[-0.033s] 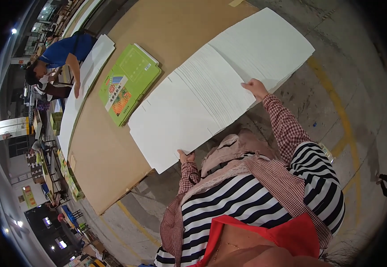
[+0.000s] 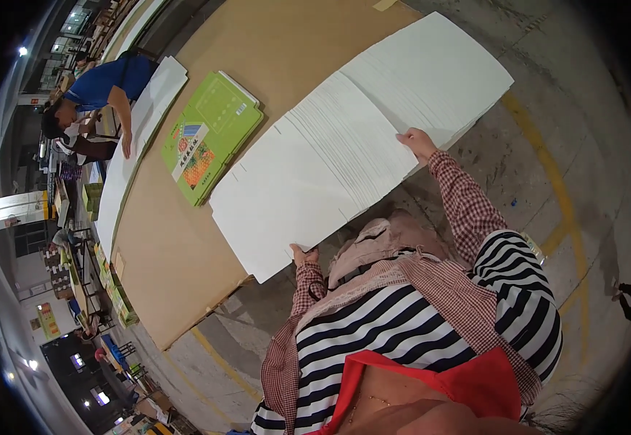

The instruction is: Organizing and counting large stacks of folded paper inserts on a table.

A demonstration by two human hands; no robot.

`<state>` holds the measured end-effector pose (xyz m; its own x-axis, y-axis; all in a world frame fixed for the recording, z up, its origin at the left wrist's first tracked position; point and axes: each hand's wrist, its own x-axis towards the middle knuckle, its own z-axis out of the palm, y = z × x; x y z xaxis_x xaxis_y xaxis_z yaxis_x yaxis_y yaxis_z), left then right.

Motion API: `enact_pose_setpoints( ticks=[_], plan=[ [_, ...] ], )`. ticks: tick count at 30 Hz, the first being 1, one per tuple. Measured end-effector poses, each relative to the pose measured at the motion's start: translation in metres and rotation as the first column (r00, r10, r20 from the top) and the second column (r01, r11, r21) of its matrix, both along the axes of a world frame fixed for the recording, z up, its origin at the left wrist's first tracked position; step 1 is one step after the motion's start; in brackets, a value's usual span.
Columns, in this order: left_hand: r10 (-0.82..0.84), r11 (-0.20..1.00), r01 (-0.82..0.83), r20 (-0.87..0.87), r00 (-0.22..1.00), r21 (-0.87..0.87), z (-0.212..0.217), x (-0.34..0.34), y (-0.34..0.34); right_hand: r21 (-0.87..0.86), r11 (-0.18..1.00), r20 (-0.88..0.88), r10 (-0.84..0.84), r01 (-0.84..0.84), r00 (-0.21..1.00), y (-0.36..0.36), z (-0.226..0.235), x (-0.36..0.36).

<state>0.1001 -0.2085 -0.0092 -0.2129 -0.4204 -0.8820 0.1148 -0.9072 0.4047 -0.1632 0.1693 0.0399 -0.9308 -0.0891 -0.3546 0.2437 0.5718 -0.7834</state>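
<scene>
White flattened cardboard sheets, piled in a long stack, are seen lying on a broad brown cardboard surface spread over a concrete floor. The stack's near edge is gripped at both ends: the left hand is closed on the lower left corner, and the right hand is closed on the edge further along, with its thumb on top. Both arms are covered by red checked sleeves. Just beside the stack, on its left, a green printed flat carton is laid. Further left, another person in a blue shirt is bent over a second white stack.
</scene>
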Motion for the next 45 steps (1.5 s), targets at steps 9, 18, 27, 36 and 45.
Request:
enact_pose_setpoints(
  ticks=[9, 18, 27, 36, 45],
  plan=[
    [-0.059, 0.998, 0.058, -0.011, 0.998, -0.029, -0.007, 0.007, -0.011, 0.343, 0.919, -0.082, 0.234, -0.193, 0.969, -0.015, -0.023, -0.011],
    [-0.103, 0.995, 0.104, 0.027, 0.994, -0.004, 0.003, 0.005, -0.009, 0.217, 0.973, -0.291, -0.016, 0.082, 0.957, -0.01, -0.01, 0.013],
    [-0.169, 0.985, 0.17, 0.037, 0.985, -0.027, -0.007, 0.006, -0.011, 0.034, 0.999, 0.07, 0.031, -0.034, 0.997, -0.016, -0.005, 0.005],
    [-0.165, 0.985, 0.165, 0.022, 0.986, -0.041, -0.007, 0.005, -0.01, 0.372, 0.911, 0.013, 0.185, -0.177, 0.983, -0.025, -0.014, 0.004],
    [-0.113, 0.993, 0.111, -0.068, 0.991, -0.034, -0.008, 0.007, -0.01, 0.29, 0.956, -0.053, -0.031, 0.045, 0.998, -0.032, -0.001, 0.029]
  ],
)
